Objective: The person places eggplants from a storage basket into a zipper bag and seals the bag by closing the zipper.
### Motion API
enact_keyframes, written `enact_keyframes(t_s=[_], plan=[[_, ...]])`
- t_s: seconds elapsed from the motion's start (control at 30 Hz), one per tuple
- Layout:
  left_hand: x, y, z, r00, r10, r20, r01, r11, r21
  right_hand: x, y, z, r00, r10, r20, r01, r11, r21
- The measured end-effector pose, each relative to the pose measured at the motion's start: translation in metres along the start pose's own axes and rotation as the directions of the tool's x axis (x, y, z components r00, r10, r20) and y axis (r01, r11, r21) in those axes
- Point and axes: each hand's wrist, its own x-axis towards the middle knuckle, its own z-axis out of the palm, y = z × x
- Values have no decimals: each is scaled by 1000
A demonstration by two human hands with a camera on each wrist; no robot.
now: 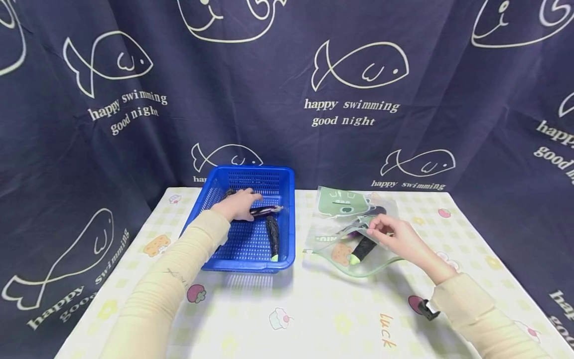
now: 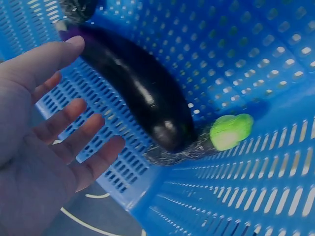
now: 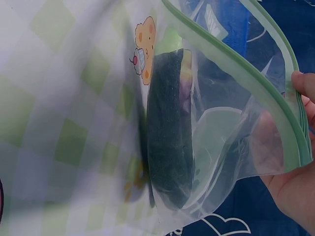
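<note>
My left hand (image 1: 239, 205) reaches down into a blue plastic basket (image 1: 291, 219), fingers spread and loosely bent. Its thumb (image 2: 64, 51) overlaps the stem end of a glossy dark eggplant (image 2: 142, 91) in the left wrist view. Under the eggplant's rounded end lies a dark, wrinkled vegetable with a light green end (image 2: 230, 132). A second dark, wrinkled piece (image 2: 78, 9) sits at the basket's far side. My right hand (image 1: 396, 238) pinches the green zip edge of a clear bag (image 3: 290, 118), whose mouth gapes. Inside are a dark green vegetable with a pale green tip (image 3: 170, 123) and something purple.
A patterned tablecloth (image 1: 251, 319) covers the table, with basket and bag side by side towards the back. Behind them hangs a dark blue curtain (image 1: 269, 99) with fish drawings. A small black piece (image 1: 428, 310) sticks out by the right cuff.
</note>
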Motion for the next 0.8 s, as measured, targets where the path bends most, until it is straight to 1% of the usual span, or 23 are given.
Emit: enact_keyframes(t_s=[0.13, 0.27, 0.47, 0.67, 0.8], plan=[[3, -6, 7, 1000, 2, 12, -2, 1000, 3, 0, -4, -1, 1000, -4, -6, 4, 1000, -14], [4, -10, 11, 1000, -19, 17, 19, 1000, 3, 0, -8, 0, 1000, -2, -13, 1, 1000, -26], [5, -14, 17, 999, -38, 20, 39, 999, -26, -1, -5, -2, 1000, -11, -12, 11, 1000, -19], [5, -17, 21, 999, -28, 27, 29, 998, -55, -1, 2, -3, 1000, -6, 3, 6, 1000, 19], [5, -17, 20, 1000, -16, 19, 17, 998, -55, -2, 3, -2, 1000, 3, 8, -3, 1000, 13]])
